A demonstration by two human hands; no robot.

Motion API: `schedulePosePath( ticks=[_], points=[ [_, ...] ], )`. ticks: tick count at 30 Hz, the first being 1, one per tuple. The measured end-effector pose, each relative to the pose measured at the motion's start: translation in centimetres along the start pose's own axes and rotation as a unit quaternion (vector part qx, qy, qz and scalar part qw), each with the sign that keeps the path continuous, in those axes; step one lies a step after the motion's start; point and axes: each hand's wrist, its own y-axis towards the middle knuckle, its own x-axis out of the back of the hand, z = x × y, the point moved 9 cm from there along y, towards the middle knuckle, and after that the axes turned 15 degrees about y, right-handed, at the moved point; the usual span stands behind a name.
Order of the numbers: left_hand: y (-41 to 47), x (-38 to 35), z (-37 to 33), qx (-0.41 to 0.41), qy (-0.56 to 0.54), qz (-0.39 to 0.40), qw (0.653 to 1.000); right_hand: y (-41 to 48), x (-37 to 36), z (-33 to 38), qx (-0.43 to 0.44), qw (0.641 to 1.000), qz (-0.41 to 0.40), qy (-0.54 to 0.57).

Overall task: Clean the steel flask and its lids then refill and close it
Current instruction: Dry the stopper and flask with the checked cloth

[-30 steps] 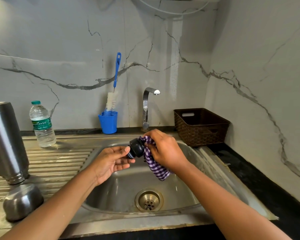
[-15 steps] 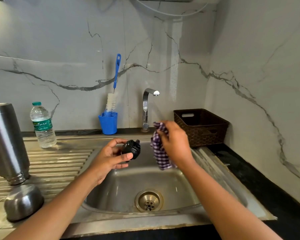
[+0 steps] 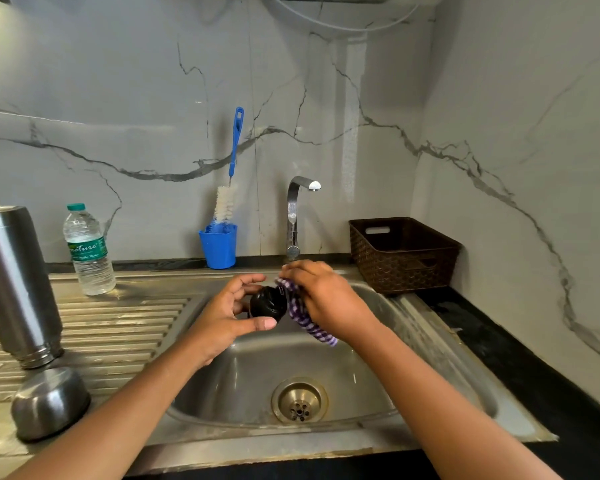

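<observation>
Over the sink basin (image 3: 243, 382) my left hand (image 3: 227, 315) holds the black inner lid (image 3: 267, 304) by thumb and fingers. My right hand (image 3: 326, 299) grips a purple checked cloth (image 3: 303, 317) pressed against the lid's right side. The steel flask (image 3: 14, 285) stands upside down on the ribbed drainboard (image 3: 118, 327) at the far left. Its steel cup lid (image 3: 49, 403) rests mouth-down in front of it.
A plastic water bottle (image 3: 89, 251) stands at the back of the drainboard. A blue cup (image 3: 218, 245) with a bottle brush (image 3: 231, 174) sits left of the tap (image 3: 297, 216). A brown basket (image 3: 404, 254) stands on the black counter at right.
The cloth was wiping the lid, came away from it half a second ago, and is back against the lid now. My left hand has turned the lid.
</observation>
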Motion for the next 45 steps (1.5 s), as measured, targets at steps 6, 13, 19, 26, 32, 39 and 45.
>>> schedulePosePath(
  ticks=[6, 13, 19, 26, 32, 39, 45],
  points=[
    [-0.2, 0.0, -0.3, 0.000, 0.001, -0.020, 1.000, -0.6, 3.0, -1.3, -0.069, 0.986, -0.116, 0.098],
    [-0.1, 1.5, -0.4, -0.030, 0.001, -0.061, 0.998, -0.6, -0.1, -0.5, -0.070, 0.988, 0.008, 0.137],
    [0.1, 0.6, -0.8, -0.037, -0.013, -0.056, 0.998, -0.7, 2.6, -1.1, -0.070, 0.995, -0.067, 0.034],
    [-0.1, 1.4, -0.6, -0.048, -0.024, -0.072, 0.996, -0.5, -0.1, 2.0, 0.060, 0.996, 0.046, 0.053],
    [-0.1, 0.6, 0.2, 0.002, -0.048, -0.058, 0.997, -0.8, 2.8, -2.1, -0.049, 0.997, -0.011, 0.057],
    [0.6, 1.7, 3.1, 0.114, 0.016, -0.071, 0.991, -1.1, 2.9, -3.3, -0.101, 0.989, -0.086, 0.059],
    [0.7, 2.1, 3.7, 0.124, 0.073, -0.062, 0.988, -1.3, 2.8, -3.8, -0.114, 0.984, -0.124, 0.059]
  ],
)
